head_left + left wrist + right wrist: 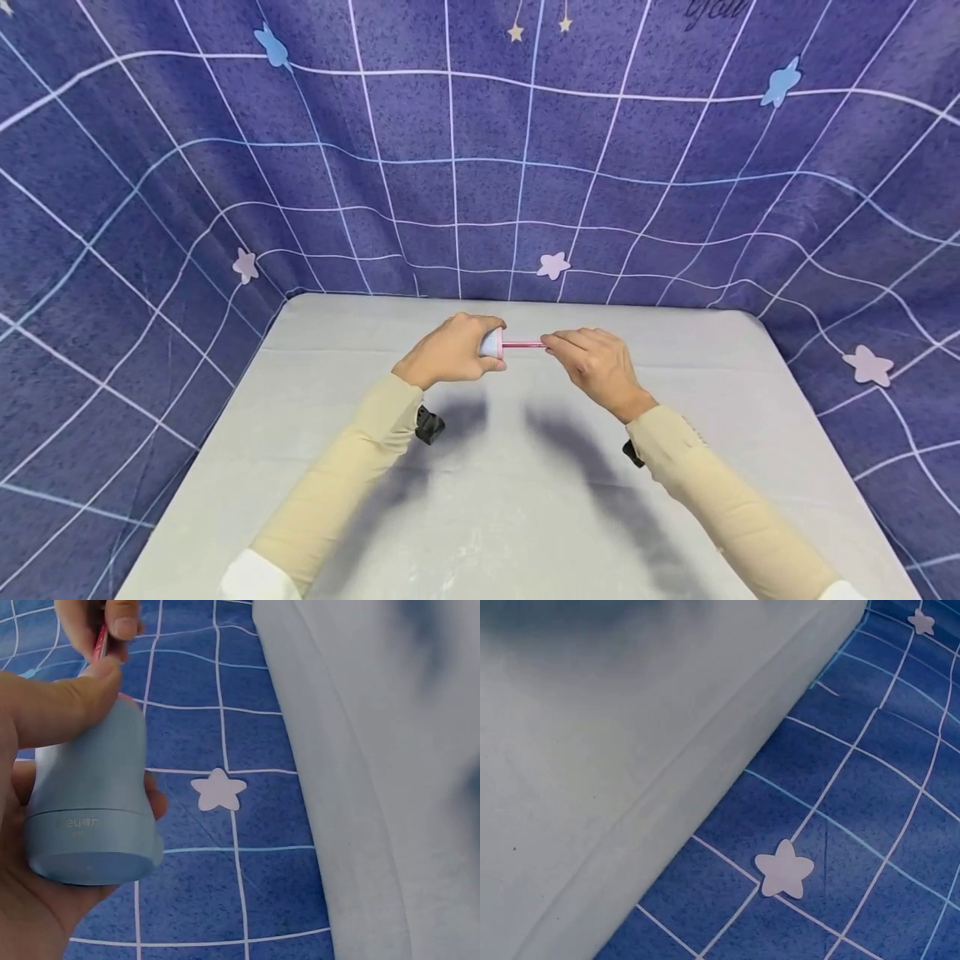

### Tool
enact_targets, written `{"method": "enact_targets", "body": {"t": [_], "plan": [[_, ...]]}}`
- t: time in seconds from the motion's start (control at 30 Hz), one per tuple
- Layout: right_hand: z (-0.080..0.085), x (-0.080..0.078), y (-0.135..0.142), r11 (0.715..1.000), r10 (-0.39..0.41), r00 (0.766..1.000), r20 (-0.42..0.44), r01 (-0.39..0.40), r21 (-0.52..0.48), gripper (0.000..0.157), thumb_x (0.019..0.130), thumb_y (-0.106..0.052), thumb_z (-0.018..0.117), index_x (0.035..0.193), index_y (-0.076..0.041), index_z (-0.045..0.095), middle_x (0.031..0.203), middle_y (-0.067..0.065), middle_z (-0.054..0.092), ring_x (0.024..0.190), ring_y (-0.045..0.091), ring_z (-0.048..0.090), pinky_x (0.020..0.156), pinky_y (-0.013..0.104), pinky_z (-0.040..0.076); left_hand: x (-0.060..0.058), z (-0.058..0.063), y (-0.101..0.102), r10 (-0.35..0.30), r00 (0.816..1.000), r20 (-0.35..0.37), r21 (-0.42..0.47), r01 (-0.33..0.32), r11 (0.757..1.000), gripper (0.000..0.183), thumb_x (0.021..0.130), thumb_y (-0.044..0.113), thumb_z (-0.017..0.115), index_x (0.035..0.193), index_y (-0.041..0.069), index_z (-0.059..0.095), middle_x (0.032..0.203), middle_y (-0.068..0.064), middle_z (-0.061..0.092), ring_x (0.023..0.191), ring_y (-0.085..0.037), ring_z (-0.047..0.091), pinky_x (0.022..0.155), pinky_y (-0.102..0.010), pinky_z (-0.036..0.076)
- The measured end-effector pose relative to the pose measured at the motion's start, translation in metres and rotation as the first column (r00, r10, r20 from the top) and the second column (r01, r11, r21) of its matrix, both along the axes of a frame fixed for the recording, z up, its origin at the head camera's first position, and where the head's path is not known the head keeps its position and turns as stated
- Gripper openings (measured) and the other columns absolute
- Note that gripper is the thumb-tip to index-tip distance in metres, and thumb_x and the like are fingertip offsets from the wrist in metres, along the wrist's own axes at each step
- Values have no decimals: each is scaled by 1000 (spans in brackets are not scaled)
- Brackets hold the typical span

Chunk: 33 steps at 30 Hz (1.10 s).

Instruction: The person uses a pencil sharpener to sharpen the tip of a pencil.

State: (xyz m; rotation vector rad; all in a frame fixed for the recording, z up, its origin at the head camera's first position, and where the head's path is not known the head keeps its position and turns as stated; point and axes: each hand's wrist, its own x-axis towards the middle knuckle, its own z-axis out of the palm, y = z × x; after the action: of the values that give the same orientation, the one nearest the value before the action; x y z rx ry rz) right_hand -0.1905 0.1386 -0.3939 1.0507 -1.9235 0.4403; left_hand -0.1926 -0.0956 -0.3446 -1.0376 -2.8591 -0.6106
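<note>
A light blue pencil sharpener with a pink rim is gripped in my left hand, held above the table. The left wrist view shows the rounded body of the sharpener up close, with lettering on its base band and the thumb across its upper part. From its pink end a thin red pencil runs to the right, and its tip is hidden inside. The fingertips of my right hand pinch the pencil's far end. Neither hand nor pencil appears in the right wrist view.
Under both hands lies a pale grey tabletop with shadows of the arms on it. A blue-purple curtain with a line grid and stars hangs behind and along both sides. Black wrist cameras sit under the sleeves.
</note>
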Motion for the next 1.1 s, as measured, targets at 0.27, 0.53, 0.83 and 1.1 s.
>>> {"method": "enact_targets", "body": {"t": [0.27, 0.53, 0.83, 1.1], "plan": [[-2, 5, 2, 998, 14, 1000, -5, -14, -54, 14, 79, -14, 62, 91, -12, 70, 81, -2, 68, 59, 13, 59, 49, 27, 43, 4, 2, 3, -34, 999, 25, 3, 34, 999, 38, 72, 27, 72, 103, 9, 58, 75, 4, 57, 62, -8, 52, 57, -21, 43], [10, 21, -3, 997, 36, 898, 438, -3, -75, 13, 74, -10, 70, 87, -11, 72, 74, -2, 68, 49, 5, 50, 42, 21, 38, 13, -8, 3, -66, 986, -156, -55, 58, 997, 37, 68, 26, 75, 96, 8, 57, 73, 6, 55, 64, -9, 51, 63, -26, 45], [28, 14, 1, 980, 201, 203, 958, -31, -199, 11, 81, -6, 62, 85, 0, 69, 67, 10, 65, 44, 3, 44, 42, 19, 36, 27, -21, 3, -126, 915, -383, -140, 78, 987, 45, 68, 28, 74, 101, 4, 55, 86, -1, 61, 79, -16, 59, 76, -31, 46], [13, 16, -2, 991, 117, 434, 893, 2, -130, 12, 75, -8, 69, 87, -7, 68, 69, 2, 66, 50, 5, 46, 44, 21, 37, 27, -26, 4, -95, 942, -323, -135, 53, 989, 37, 68, 27, 75, 91, 8, 53, 73, 5, 53, 68, -10, 52, 71, -29, 47]]}}
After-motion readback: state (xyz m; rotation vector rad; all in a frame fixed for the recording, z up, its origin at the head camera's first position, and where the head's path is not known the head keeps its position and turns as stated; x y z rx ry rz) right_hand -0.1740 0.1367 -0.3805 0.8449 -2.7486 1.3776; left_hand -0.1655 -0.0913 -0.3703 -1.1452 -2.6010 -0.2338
